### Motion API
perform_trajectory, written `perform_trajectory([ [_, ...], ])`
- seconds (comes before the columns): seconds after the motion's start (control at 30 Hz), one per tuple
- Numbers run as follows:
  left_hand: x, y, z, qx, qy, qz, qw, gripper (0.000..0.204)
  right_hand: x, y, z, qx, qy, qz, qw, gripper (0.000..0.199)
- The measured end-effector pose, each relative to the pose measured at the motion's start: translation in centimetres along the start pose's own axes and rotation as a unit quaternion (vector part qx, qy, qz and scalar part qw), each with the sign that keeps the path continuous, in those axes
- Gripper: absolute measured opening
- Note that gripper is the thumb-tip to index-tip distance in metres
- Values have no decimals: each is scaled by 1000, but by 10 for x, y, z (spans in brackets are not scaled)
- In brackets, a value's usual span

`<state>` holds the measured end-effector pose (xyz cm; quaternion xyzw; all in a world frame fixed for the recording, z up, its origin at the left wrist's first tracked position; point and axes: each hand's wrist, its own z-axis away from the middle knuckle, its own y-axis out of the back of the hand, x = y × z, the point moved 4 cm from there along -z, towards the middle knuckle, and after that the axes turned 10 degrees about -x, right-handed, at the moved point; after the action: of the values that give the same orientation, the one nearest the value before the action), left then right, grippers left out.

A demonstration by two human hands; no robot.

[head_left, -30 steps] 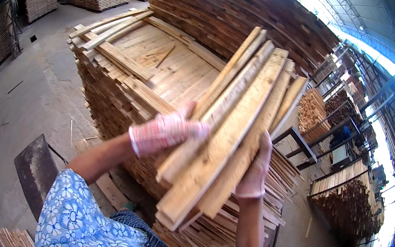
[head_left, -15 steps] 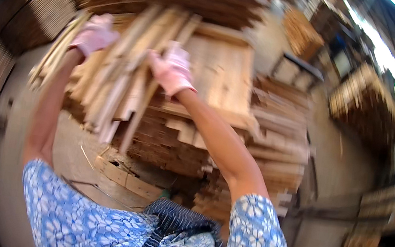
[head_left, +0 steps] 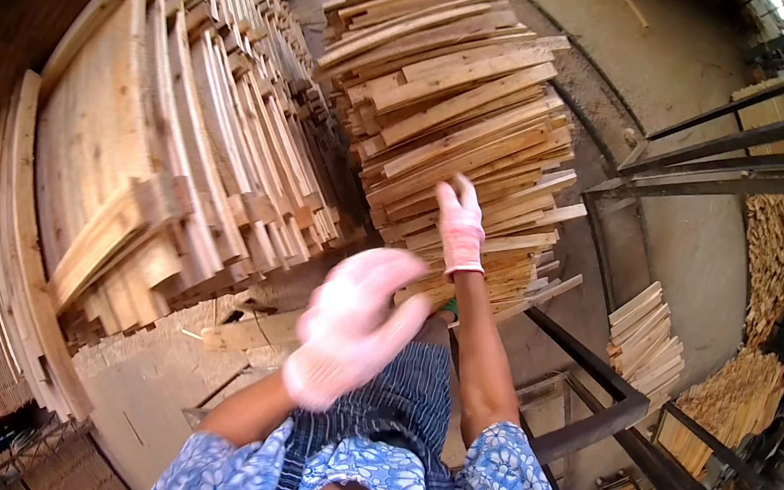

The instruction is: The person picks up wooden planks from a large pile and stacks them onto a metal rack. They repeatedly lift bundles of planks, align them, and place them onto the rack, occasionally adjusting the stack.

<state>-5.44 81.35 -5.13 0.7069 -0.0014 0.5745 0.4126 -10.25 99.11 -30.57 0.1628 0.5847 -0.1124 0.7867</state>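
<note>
Both my hands wear pale pink gloves. My left hand (head_left: 356,325) is raised close in front of my apron, slightly blurred, its thumb apart from its curved fingers and nothing between them. My right hand (head_left: 461,230) reaches out over a large pile of loose wooden slats (head_left: 462,104), its visible fingers stretched out. Whether its fingertips touch the slats I cannot tell. To the left stands a second stack, where wooden strips (head_left: 216,140) lie side by side next to a wide flat board surface (head_left: 93,123).
A dark metal frame (head_left: 601,430) stands near my right side, and another black metal rack (head_left: 722,176) is farther right. Smaller wood piles (head_left: 644,341) lie on the floor at the right. A wooden piece (head_left: 250,330) lies on the ground near my feet.
My view has swung right. Both hands have left the strips on the left stack; my left hand has drawn back toward my body, and my right is now over the slat pile.
</note>
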Motion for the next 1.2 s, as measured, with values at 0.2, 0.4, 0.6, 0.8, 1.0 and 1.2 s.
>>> perform_trajectory([
  [0.2, -314, -160, -108, -20, 302, 103, 948, 42, 145, 20, -38, -49, -215, 72, 973, 98],
  [0.4, -421, -133, -232, 90, 366, -128, 917, 78, 213, 2, -121, 76, -279, -113, 951, 133],
  [0.6, -475, -205, -222, 64, 336, -164, 925, 86, 230, -12, -138, 131, -347, -81, 925, 132],
  [0.8, -421, -212, -162, -156, 399, -100, 898, 71, 221, 8, -101, 119, -316, -243, 909, 114],
  [1.0, -429, -245, -167, -225, 358, 30, 905, 94, 253, 41, -78, 42, -226, -401, 887, 109],
  [1.2, -418, -247, -182, -323, 339, 190, 863, 122, 279, 39, -80, -24, -222, -497, 838, 90],
])
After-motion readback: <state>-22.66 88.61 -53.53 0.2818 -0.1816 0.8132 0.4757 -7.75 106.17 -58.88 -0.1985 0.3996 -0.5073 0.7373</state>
